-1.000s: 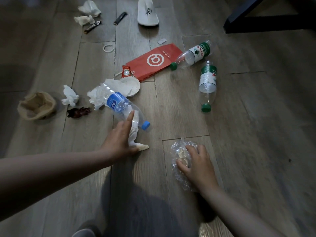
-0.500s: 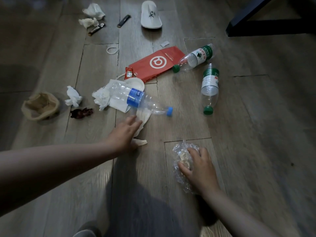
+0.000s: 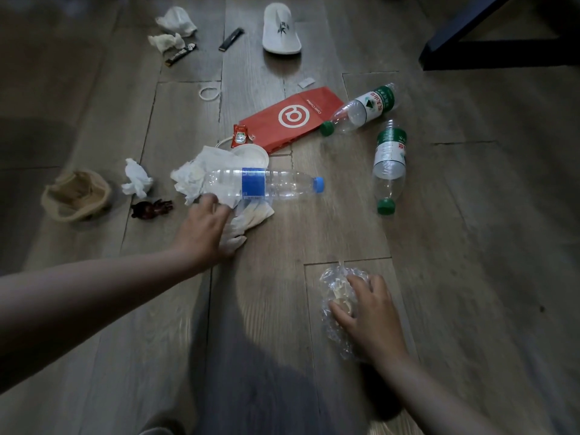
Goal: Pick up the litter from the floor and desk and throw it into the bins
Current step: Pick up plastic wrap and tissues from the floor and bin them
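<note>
Litter lies scattered over the grey wood-plank floor (image 3: 470, 246), in front of the person and within reach. The left hand (image 3: 204, 230) rests on a twisted white tissue (image 3: 248, 219), its fingers (image 3: 209, 200) curled down onto it and reaching the base of a clear plastic bottle with a blue label and blue cap (image 3: 263, 186). That bottle lies on its side, cap pointing right, across a heap of crumpled white paper napkins (image 3: 191, 178) and just in front of a round white plastic lid (image 3: 255, 153).

The right hand (image 3: 372, 315) is nearer the person, fingers (image 3: 356, 282) and thumb bent around a crumpled clear plastic bag (image 3: 329, 287) that lies on the floor with something pale inside.

Beyond the lid are a small red sauce sachet (image 3: 240, 138) and a flat red paper bag with a white ring logo (image 3: 292, 117). To the right of it lie two clear bottles with green labels and green caps, one slanted (image 3: 364, 108) and touching the bag's corner, one pointing towards the person (image 3: 389, 161).

Left of the napkins are a small white tissue ball (image 3: 136, 178), a dark red toy figure (image 3: 152, 208) and a squashed tan paper cup (image 3: 77, 196). Farther off lie a white rubber ring (image 3: 209, 93), two more crumpled tissues (image 3: 175, 22), a dark snack wrapper (image 3: 182, 54), a black stick (image 3: 231, 39) and a white slipper (image 3: 282, 29).
</note>
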